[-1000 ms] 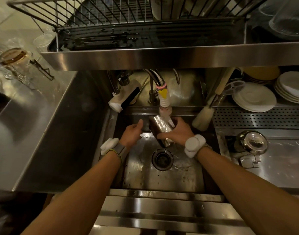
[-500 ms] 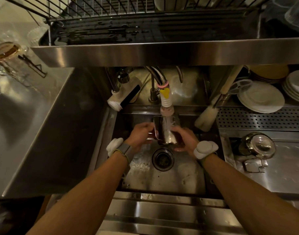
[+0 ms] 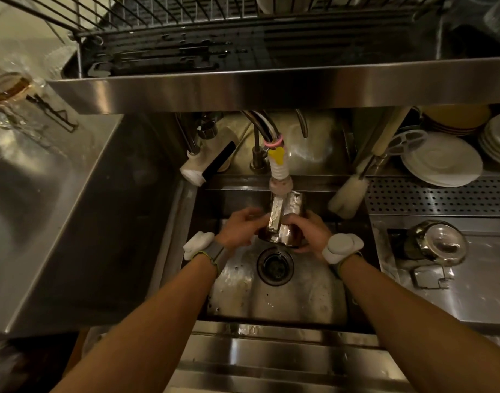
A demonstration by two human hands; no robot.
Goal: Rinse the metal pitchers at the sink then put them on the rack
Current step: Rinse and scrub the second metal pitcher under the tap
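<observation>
A shiny metal pitcher (image 3: 294, 207) is held over the sink (image 3: 285, 302), just above the drain (image 3: 275, 264). Water runs from the faucet nozzle (image 3: 280, 182) straight onto it. My left hand (image 3: 240, 226) grips the pitcher's left side and my right hand (image 3: 308, 231) wraps its right side and bottom. Both wrists wear white bands. The wire dish rack (image 3: 214, 26) sits on the steel shelf above the sink. A second metal pitcher (image 3: 433, 243) lies on the counter at the right.
A bottle brush (image 3: 348, 198) leans at the sink's back right corner. Stacked white plates (image 3: 441, 163) sit behind a perforated drain panel (image 3: 441, 195). A white dispenser (image 3: 203, 165) hangs at the sink's back left. Glassware (image 3: 10, 92) stands far left.
My left hand came in from the side and closed on the pitcher. The pitcher moved under the running water and both hands now hold it.
</observation>
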